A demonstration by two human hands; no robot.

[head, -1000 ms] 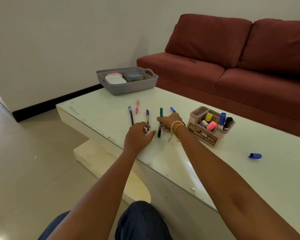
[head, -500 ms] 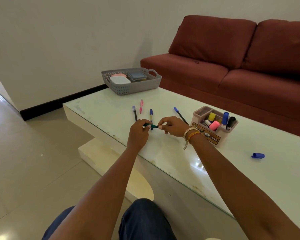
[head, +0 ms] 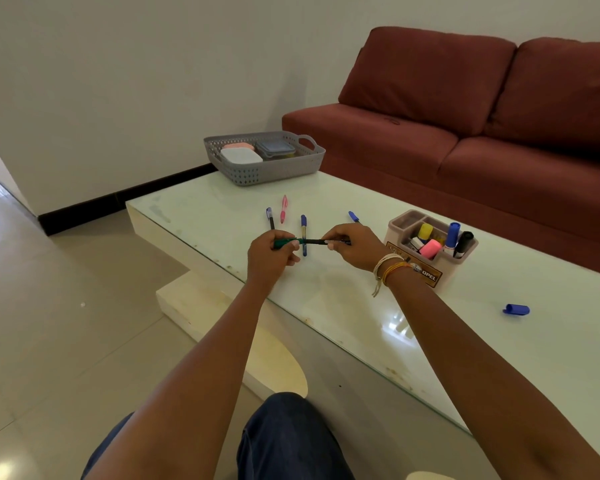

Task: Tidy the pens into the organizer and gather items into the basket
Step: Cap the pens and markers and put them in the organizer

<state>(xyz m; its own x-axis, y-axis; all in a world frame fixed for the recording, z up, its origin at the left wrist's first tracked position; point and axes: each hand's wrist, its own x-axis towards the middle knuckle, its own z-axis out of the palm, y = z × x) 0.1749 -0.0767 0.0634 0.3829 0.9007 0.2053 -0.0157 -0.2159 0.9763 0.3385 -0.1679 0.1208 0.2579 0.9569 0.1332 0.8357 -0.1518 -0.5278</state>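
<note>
Both hands hold a green pen [head: 307, 241] level above the table. My left hand [head: 271, 256] grips its green cap end, and my right hand [head: 352, 244] pinches the dark barrel end. On the table behind them lie a black pen with a blue cap [head: 270, 218], a pink pen [head: 283, 208], a blue pen [head: 303, 233] and another blue pen [head: 353, 216] partly hidden by my right hand. The beige organizer [head: 399, 223], holding several markers, stands just right of my right hand. The grey basket [head: 281, 169] sits at the table's far end.
A loose blue cap [head: 516, 309] lies on the glass-topped table [head: 361, 306] to the right. The basket holds a white box [head: 241, 156], a pink box and a clear lidded box. A red sofa [head: 465, 133] runs behind the table. My knee is at the bottom.
The green pen was lying on the table; my right hand lifted it, my left hand took its other end, and it is now held level between both hands.
</note>
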